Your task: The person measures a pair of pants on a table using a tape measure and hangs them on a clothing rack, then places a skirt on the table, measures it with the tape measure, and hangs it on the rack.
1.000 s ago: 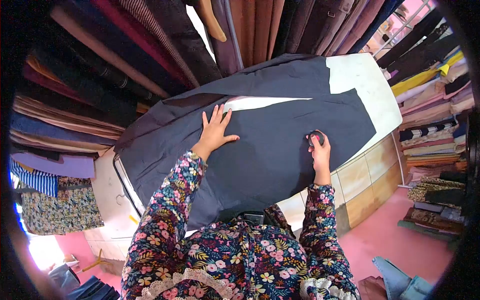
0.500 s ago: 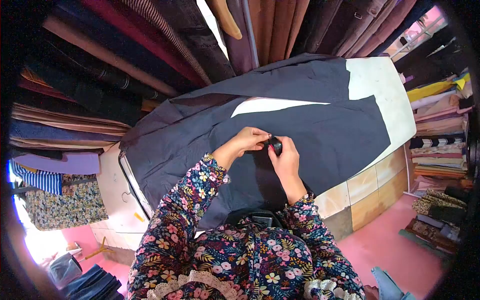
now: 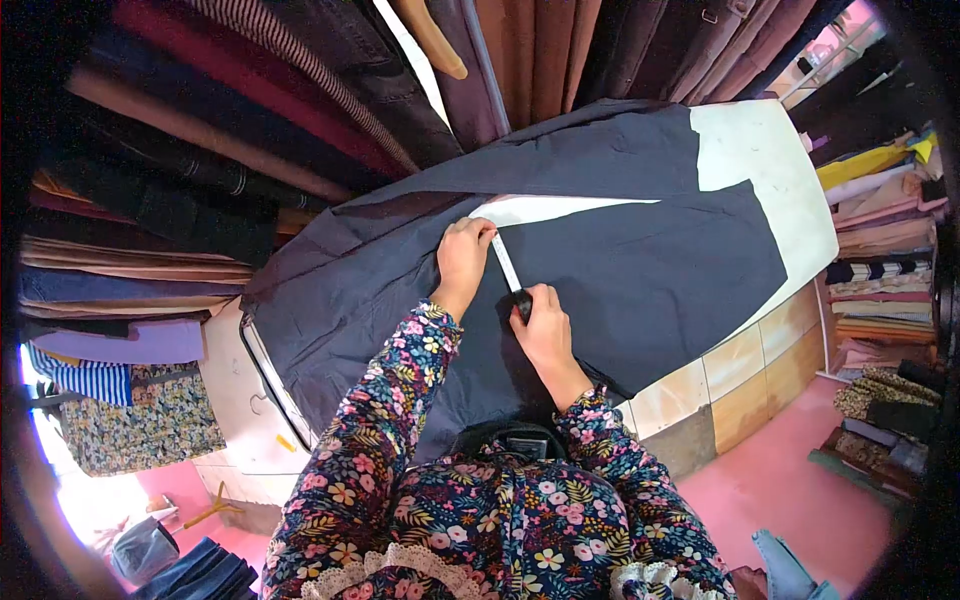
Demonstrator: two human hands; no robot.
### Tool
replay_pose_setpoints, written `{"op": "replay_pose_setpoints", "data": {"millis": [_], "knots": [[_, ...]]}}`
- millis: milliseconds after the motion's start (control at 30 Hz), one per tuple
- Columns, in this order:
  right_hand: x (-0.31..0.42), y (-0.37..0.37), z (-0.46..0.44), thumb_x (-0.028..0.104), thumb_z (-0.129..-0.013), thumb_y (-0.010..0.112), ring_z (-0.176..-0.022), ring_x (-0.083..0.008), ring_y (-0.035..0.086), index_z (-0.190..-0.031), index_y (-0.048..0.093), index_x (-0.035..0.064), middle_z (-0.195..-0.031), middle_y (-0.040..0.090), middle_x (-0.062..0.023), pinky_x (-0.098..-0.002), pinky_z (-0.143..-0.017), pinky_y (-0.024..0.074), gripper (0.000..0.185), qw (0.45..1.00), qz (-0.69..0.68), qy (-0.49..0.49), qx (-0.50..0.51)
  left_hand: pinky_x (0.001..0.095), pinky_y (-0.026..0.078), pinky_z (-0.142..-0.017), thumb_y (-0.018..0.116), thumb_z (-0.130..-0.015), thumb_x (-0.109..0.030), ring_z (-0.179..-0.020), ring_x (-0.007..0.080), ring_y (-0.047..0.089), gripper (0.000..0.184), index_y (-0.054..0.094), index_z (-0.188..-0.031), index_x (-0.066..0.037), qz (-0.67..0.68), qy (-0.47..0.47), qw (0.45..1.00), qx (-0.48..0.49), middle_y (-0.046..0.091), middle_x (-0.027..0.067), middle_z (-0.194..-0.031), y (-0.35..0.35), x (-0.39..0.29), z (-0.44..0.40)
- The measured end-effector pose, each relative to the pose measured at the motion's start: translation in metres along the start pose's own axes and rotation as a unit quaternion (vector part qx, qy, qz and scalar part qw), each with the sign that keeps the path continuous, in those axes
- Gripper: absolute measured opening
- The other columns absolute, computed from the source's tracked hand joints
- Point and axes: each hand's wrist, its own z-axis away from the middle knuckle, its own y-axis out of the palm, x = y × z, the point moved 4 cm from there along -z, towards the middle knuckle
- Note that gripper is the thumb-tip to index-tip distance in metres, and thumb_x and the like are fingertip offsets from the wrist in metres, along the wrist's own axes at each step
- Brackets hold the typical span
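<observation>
Dark trousers [image 3: 620, 260] lie spread over a white table [image 3: 745, 150], their two legs pointing right with a white gap between them. My left hand [image 3: 463, 262] pinches the free end of a white tape measure [image 3: 507, 262] near the inner edge of the nearer leg. In my right hand [image 3: 545, 335] is the black case [image 3: 523, 301] of that tape, gripped in closed fingers. A short length of tape runs straight between both hands, over the dark cloth. Whether it touches the cloth I cannot tell.
Hanging garments [image 3: 380, 90] crowd the far side of the table. Folded clothes [image 3: 880, 300] are stacked at the right. At the left hang a striped cloth and a floral cloth [image 3: 145, 420]. The floor [image 3: 790, 490] is pink.
My left hand has moved up and away, drawing the white tape out of its case. My right hand has shifted slightly left and toward me, still holding the case.
</observation>
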Motion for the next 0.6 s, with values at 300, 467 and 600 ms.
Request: {"op": "replay_pose_setpoints", "data": {"millis": [300,467,600], "knots": [[-0.001,0.001,0.001,0.014,-0.075,0.068,-0.075,-0.0409,0.061,-0.101,0.047,0.0045,-0.096,0.054,-0.0180,-0.0475,-0.065,0.0526,0.034,1.000,-0.015,-0.014,-0.015,0.0368,0.047,-0.076,0.068,-0.077,-0.014,-0.086,0.0245,0.060,0.013,0.070,-0.089,-0.011,-0.046,0.103,0.993,-0.028,0.065,0.0024,-0.091,-0.002,0.001,0.010],[-0.002,-0.003,0.001,0.013,-0.075,0.069,-0.075,-0.0408,0.062,-0.100,0.048,0.0043,-0.095,0.055,-0.0182,-0.0464,-0.065,0.0529,0.034,1.000,-0.001,-0.016,-0.018,0.0538,0.028,-0.103,0.060,-0.085,-0.025,-0.124,0.0284,0.042,0.033,0.062,-0.117,-0.015,-0.220,0.195,0.955,0.034,0.055,0.0005,-0.126,-0.006,-0.009,0.035],[-0.005,-0.006,-0.002,0.013,-0.075,0.069,-0.076,-0.0408,0.062,-0.099,0.048,0.0040,-0.095,0.055,-0.0187,-0.0459,-0.065,0.0531,0.034,0.999,0.024,0.003,-0.021,0.0557,0.023,-0.107,0.055,-0.088,-0.026,-0.129,0.0284,0.038,0.039,0.057,-0.125,-0.015,-0.184,0.184,0.964,0.055,0.050,0.0007,-0.134,0.006,-0.001,0.032]]}}
